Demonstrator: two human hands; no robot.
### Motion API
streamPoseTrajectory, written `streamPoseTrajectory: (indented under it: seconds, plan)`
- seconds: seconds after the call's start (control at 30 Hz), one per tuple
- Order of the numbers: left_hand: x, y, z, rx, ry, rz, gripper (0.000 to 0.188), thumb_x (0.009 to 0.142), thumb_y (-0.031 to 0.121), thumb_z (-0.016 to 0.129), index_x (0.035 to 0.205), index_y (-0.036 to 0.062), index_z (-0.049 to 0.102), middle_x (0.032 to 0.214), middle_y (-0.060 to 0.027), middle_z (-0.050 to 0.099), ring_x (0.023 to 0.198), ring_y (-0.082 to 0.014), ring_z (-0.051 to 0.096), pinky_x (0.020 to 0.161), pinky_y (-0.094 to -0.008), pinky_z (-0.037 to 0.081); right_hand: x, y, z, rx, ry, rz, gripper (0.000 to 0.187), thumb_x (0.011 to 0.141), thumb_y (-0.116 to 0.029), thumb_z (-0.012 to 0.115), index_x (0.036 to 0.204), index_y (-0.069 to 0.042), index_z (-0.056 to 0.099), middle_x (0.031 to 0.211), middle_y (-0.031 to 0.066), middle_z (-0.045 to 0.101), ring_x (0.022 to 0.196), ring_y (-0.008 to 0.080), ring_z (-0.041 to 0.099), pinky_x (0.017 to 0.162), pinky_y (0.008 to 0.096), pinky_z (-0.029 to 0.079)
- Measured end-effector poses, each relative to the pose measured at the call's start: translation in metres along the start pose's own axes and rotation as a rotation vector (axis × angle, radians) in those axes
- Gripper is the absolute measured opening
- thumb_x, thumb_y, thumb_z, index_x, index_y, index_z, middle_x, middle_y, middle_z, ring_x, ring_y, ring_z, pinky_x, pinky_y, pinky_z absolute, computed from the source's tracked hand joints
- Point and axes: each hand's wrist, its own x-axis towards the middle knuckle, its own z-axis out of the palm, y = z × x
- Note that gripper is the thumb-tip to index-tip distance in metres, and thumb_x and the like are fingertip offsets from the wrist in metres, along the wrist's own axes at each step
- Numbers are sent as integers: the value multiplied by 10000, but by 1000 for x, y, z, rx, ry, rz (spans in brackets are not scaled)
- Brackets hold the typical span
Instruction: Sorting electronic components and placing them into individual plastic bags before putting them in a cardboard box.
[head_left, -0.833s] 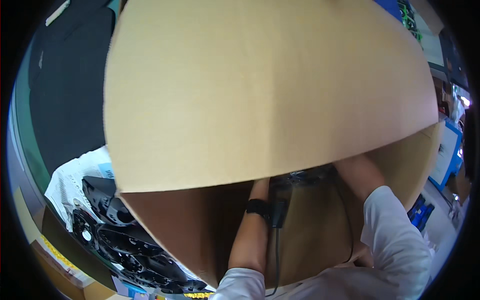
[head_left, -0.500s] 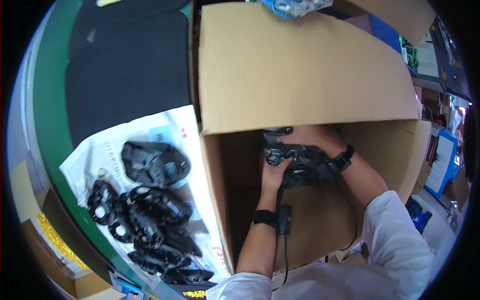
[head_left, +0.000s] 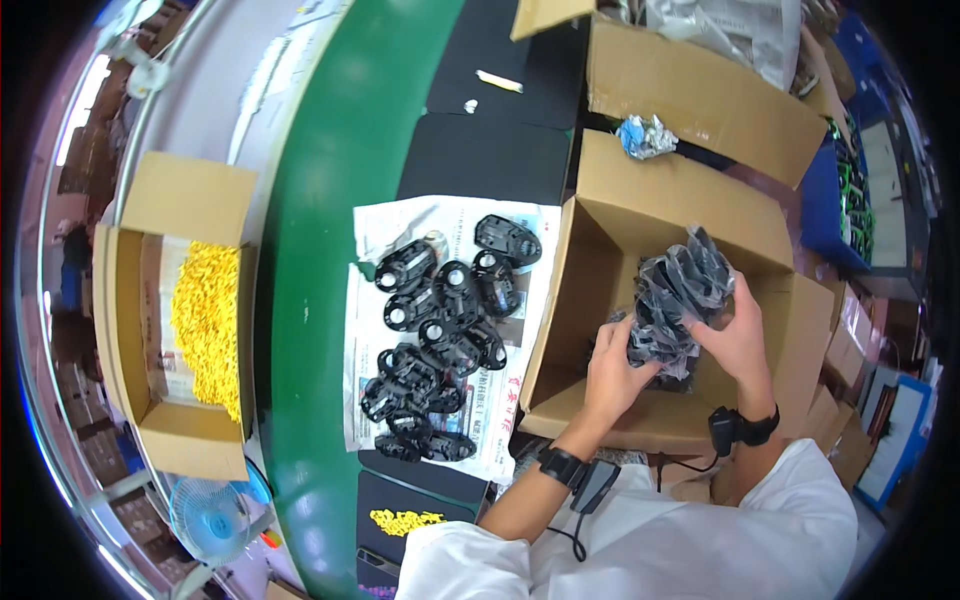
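My left hand (head_left: 614, 376) and my right hand (head_left: 735, 335) grip a bundle of black parts in clear plastic bags (head_left: 680, 285) from both sides. The left fingers press the near-left side; the right thumb and fingers wrap the right side. The bundle is at the opening of a large cardboard box (head_left: 605, 245), whose far flap leans outward. Beneath the hands, more dark bagged pieces partly show in the box, mostly hidden by the bundle. Left of the box, several loose black plastic shells (head_left: 458, 292) lie on newspaper (head_left: 535, 290).
The newspaper rests on a green bench (head_left: 315, 330) with black mats (head_left: 485, 155). Crumpled foil-like wrap (head_left: 647, 138) sits beyond the far flap. Small yellow pieces (head_left: 405, 521) lie on a near mat; many more fill a carton (head_left: 140, 350) at left, near a blue fan (head_left: 210, 520).
Both hands have risen from deep inside the box with the bagged bundle, now nearer its opening. My view has shifted, showing more of the bench, the yellow-filled carton and the fan.
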Motion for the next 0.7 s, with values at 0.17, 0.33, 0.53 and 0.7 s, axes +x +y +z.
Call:
streamPoseTrajectory:
  seconds: [0.17,0.33,0.53,0.7]
  plan:
    - [-39,47,-91,70,108,79,720,610,112,820,1237,-13,489,1126,-179,530,1047,-352,544,904,-384,450,-24,-95,20,95,-10,-108,585,679,-34,749,1203,10,493,1094,112,559,973,173,604,753,297,548]
    - [-82,24,-169,186,230,67,689,601,163,844,1185,-23,528,1065,-191,561,1000,-349,558,874,-387,460,-38,-128,89,-56,-90,-290,645,654,-221,801,1194,-27,505,1021,190,600,982,346,594,862,414,464]
    - [-101,-68,-235,229,221,-85,753,604,248,848,1250,14,538,1083,-234,585,1004,-375,582,866,-405,473,-30,-106,210,-166,-344,-127,821,673,-394,781,1279,10,403,1105,270,598,1026,415,596,864,430,477]
    - [-105,-104,-267,112,348,-128,541,729,166,771,1215,36,570,949,-177,639,858,-296,623,756,-363,491,-21,-78,253,-304,-401,-44,1065,683,-464,761,1441,20,190,1174,320,563,1098,421,573,927,408,460]
